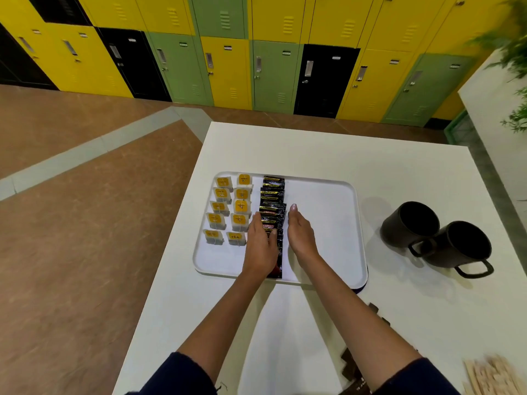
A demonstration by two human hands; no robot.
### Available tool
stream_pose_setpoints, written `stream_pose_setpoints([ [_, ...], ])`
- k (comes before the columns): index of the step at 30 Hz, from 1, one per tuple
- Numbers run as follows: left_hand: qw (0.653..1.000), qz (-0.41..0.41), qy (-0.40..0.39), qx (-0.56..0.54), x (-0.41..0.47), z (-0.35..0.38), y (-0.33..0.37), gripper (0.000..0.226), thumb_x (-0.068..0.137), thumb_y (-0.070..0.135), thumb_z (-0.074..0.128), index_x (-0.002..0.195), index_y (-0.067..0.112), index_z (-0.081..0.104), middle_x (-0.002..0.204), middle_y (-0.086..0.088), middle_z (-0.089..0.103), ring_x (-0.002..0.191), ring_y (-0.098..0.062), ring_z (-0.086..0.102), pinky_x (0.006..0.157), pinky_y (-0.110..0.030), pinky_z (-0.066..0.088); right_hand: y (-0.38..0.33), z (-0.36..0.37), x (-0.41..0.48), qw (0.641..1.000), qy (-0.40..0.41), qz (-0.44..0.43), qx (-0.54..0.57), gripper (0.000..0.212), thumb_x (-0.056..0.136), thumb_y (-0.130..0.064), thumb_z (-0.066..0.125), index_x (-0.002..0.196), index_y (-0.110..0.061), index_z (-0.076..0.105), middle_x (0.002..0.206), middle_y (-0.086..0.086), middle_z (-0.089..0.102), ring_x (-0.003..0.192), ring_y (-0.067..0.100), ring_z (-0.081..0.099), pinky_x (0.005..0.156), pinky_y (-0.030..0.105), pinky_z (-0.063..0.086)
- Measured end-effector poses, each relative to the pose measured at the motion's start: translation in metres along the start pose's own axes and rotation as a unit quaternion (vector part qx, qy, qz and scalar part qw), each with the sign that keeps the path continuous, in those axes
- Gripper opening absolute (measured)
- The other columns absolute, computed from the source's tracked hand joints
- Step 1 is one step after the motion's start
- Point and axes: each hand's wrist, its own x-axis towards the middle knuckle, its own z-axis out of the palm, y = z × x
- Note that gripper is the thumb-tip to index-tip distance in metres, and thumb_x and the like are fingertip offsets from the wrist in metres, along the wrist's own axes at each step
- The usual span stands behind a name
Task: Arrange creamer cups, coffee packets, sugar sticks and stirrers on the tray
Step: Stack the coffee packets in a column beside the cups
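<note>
Flanking the overlapped row of black coffee packets [272,201], the left hand [259,246] and right hand [301,238] are held with fingers straight and nothing gripped, the left thumb laid on the row. The row is set lengthwise on the white tray [328,201], beside two columns of tea bags [231,209]. Wooden stirrers [484,377] are seen off the tray, at the table's [342,152] near right corner.
</note>
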Motion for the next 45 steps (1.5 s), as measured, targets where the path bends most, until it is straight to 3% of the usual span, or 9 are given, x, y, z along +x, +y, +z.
stream_pose_setpoints([
  [4, 1.000, 0.001, 0.008, -0.013, 0.010, -0.001, 0.004, 0.046, 0.096, 0.013, 0.044, 0.140, 0.006, 0.032, 0.133, -0.010, 0.045, 0.121, -0.019, 0.041, 0.099, -0.025, 0.035, 0.000, 0.005, 0.007, 1.000, -0.016, 0.020, 0.006, 0.061, 0.099, -0.054, 0.012, 0.126, -0.022, 0.057, 0.125, 0.006, 0.061, 0.118, 0.022, 0.055, 0.093, 0.031, 0.040],
  [8, 0.999, 0.017, -0.003, -0.032, 0.020, 0.001, 0.005, 0.045, 0.093, 0.008, 0.046, 0.136, 0.007, 0.037, 0.127, -0.009, 0.050, 0.118, -0.020, 0.046, 0.101, -0.034, 0.040, 0.001, 0.009, 0.011, 0.999, -0.014, 0.025, 0.020, 0.065, 0.096, -0.059, 0.010, 0.125, -0.027, 0.058, 0.123, 0.001, 0.064, 0.115, 0.020, 0.057, 0.101, 0.040, 0.042],
  [19, 0.999, -0.002, 0.009, -0.052, 0.021, 0.001, 0.008, 0.050, 0.089, 0.004, 0.051, 0.136, 0.009, 0.037, 0.126, -0.010, 0.050, 0.119, -0.021, 0.047, 0.102, -0.033, 0.040, 0.001, 0.010, 0.014, 0.998, -0.036, 0.032, 0.041, 0.065, 0.095, -0.061, 0.008, 0.130, -0.030, 0.054, 0.125, 0.000, 0.062, 0.116, 0.018, 0.056, 0.101, 0.035, 0.041],
  [27, 0.997, 0.001, -0.005, -0.071, 0.023, -0.004, 0.007, 0.052, 0.085, 0.006, 0.055, 0.134, 0.013, 0.038, 0.125, -0.007, 0.052, 0.118, -0.022, 0.051, 0.100, -0.046, 0.045, 0.000, 0.016, 0.013, 0.997, -0.045, 0.043, 0.052, 0.074, 0.090, -0.068, 0.005, 0.128, -0.030, 0.056, 0.122, 0.002, 0.065, 0.113, 0.018, 0.060, 0.098, 0.034, 0.044],
  [33, 0.998, 0.032, 0.003, -0.052, 0.008, -0.007, 0.012, 0.051, 0.088, -0.003, 0.047, 0.136, 0.007, 0.034, 0.129, -0.009, 0.048, 0.118, -0.016, 0.045, 0.100, -0.027, 0.038, -0.001, 0.005, 0.007, 0.996, -0.036, 0.041, 0.065, 0.069, 0.095, -0.059, 0.007, 0.125, -0.022, 0.057, 0.125, 0.007, 0.061, 0.110, 0.018, 0.056, 0.091, 0.029, 0.040],
  [36, 0.999, 0.048, -0.004, -0.022, -0.010, -0.003, 0.009, 0.057, 0.091, -0.002, 0.042, 0.145, 0.006, 0.023, 0.149, -0.011, 0.032, 0.138, -0.020, 0.030, 0.115, -0.033, 0.027, 0.002, -0.003, 0.001, 0.996, -0.016, 0.050, 0.068, 0.070, 0.095, -0.059, 0.009, 0.141, -0.019, 0.042, 0.143, 0.007, 0.047, 0.131, 0.022, 0.045, 0.105, 0.032, 0.035],
  [39, 0.999, 0.054, -0.001, 0.003, -0.034, -0.001, 0.009, 0.060, 0.095, 0.001, 0.037, 0.149, 0.008, 0.011, 0.158, -0.007, 0.010, 0.147, -0.017, 0.008, 0.116, -0.020, 0.009, 0.007, -0.011, -0.013, 0.995, 0.000, 0.050, 0.082, 0.076, 0.090, -0.068, 0.010, 0.147, -0.022, 0.030, 0.153, 0.003, 0.034, 0.140, 0.021, 0.033, 0.116, 0.044, 0.027],
  [41, 0.997, 0.072, 0.006, 0.003, -0.049, -0.004, 0.013, 0.057, 0.095, 0.000, 0.036, 0.148, 0.007, 0.015, 0.157, -0.008, 0.014, 0.146, -0.018, 0.012, 0.116, -0.022, 0.012, 0.013, -0.019, -0.025, 0.995, 0.022, 0.042, 0.089, 0.074, 0.091, -0.067, 0.013, 0.145, -0.021, 0.036, 0.149, 0.002, 0.041, 0.137, 0.020, 0.039, 0.115, 0.045, 0.030],
  [45, 0.996, 0.093, -0.005, 0.013, -0.082, -0.006, 0.012, 0.045, 0.096, 0.007, 0.040, 0.140, 0.007, 0.034, 0.139, -0.011, 0.043, 0.128, -0.023, 0.042, 0.107, -0.036, 0.039, 0.029, -0.043, -0.058, 0.995, 0.034, 0.019, 0.097, 0.056, 0.099, -0.053, 0.024, 0.125, -0.015, 0.055, 0.116, 0.002, 0.062, 0.108, 0.017, 0.059, 0.101, 0.038, 0.044],
])
